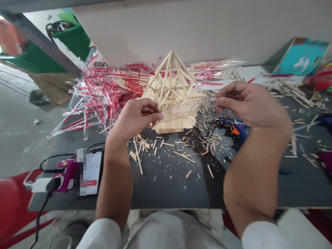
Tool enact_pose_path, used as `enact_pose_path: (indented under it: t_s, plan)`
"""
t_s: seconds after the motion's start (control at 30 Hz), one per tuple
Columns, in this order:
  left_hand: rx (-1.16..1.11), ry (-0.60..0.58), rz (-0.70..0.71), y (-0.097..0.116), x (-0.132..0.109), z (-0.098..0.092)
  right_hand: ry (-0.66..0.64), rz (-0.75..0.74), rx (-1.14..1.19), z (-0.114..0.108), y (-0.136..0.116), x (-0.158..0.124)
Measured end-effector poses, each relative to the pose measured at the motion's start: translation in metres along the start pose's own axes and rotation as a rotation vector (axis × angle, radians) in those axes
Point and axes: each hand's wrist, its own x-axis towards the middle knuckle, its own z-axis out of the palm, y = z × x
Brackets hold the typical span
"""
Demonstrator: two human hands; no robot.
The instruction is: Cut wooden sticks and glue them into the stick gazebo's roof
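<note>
A clear plastic wrapper (188, 108) stretches between my two hands, in front of a model built of pale wooden sticks (171, 65). My left hand (138, 117) is closed, pinching the wrapper's left end between thumb and fingers beside the model's base. At the right end, my right hand (247, 103) pinches the wrapper, raised a little above the table. The model has a pointed frame of sticks on top and a base of sticks laid side by side; the wrapper and my left fingers cover part of it. Under my right hand lies a blue glue gun (241, 130).
Clear wrappers with red strips (93, 90) heap up at the back left. Short cut sticks (184, 156) and scraps litter the dark table (166, 190). A phone (92, 173) and a purple power adapter (66, 174) with cables lie front left. A turquoise box (302, 57) stands back right.
</note>
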Motion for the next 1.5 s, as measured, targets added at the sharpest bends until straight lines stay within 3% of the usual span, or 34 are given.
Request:
enact_pose_path:
  t_s: [0.27, 0.8, 1.5]
  plan:
    - [0.040, 0.014, -0.005, -0.0003, 0.0010, 0.0018, 0.038, -0.042, -0.144, -0.0045, -0.0069, -0.0069]
    - [-0.047, -0.006, 0.035, -0.0036, 0.0007, 0.0005, 0.032, 0.015, -0.005, -0.0015, -0.0058, -0.0058]
    - [-0.071, 0.060, 0.067, 0.0039, -0.0029, 0.0050, 0.047, 0.066, 0.047, -0.0042, -0.0051, -0.0051]
